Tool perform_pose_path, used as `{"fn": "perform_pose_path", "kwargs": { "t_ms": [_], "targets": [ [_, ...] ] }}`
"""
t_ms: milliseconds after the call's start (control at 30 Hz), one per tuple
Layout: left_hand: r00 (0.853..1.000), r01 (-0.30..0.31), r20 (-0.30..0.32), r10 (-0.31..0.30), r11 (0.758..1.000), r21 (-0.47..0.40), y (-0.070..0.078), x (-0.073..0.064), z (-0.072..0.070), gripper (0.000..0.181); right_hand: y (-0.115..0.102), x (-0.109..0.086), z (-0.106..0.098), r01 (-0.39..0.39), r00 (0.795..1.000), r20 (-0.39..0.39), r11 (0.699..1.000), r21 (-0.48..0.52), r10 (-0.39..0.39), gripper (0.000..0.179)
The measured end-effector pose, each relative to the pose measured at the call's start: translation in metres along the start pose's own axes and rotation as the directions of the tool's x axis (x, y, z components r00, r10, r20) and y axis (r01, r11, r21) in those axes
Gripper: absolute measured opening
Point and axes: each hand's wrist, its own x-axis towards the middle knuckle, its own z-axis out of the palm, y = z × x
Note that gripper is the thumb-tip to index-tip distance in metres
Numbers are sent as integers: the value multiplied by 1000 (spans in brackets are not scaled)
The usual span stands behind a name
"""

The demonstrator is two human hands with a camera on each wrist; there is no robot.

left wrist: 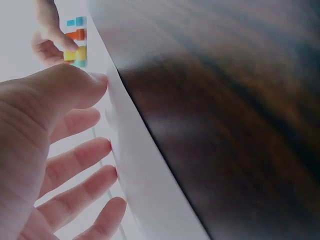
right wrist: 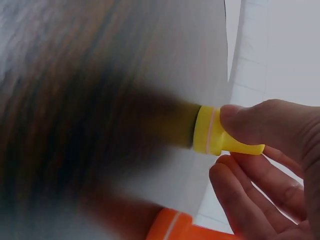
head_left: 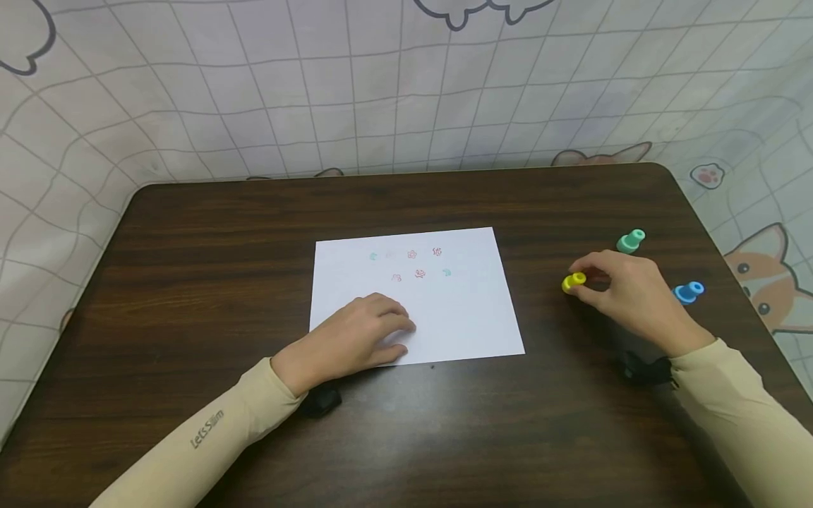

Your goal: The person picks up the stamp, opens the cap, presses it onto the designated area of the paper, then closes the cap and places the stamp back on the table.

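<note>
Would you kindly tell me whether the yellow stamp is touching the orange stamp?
Apart: the right wrist view shows a clear gap between the yellow stamp and the orange stamp below it in the picture.

Paper (head_left: 470,317) and stamps (head_left: 631,242) on dark table (head_left: 190,282)

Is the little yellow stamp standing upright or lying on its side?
Upright: the yellow stamp has its wide base toward the dark table and its narrow handle pointing away.
</note>
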Motion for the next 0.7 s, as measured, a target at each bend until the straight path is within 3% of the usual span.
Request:
{"fn": "perform_pose_path", "kwargs": {
  "t_ms": [233,533,700],
  "targets": [
    [999,-41,6,40,995,86,1,-1,0,36,1,0,-2,42,999,18,998,-42,-41,30],
    [991,-82,116,63,982,168,3,-3,0,42,-1,0,-3,43,999,20,997,-66,-42,29],
    [989,-81,135,56,980,184,4,-3,0,43,-2,0,-5,35,999,22,997,-70,-34,31]
  ]
}}
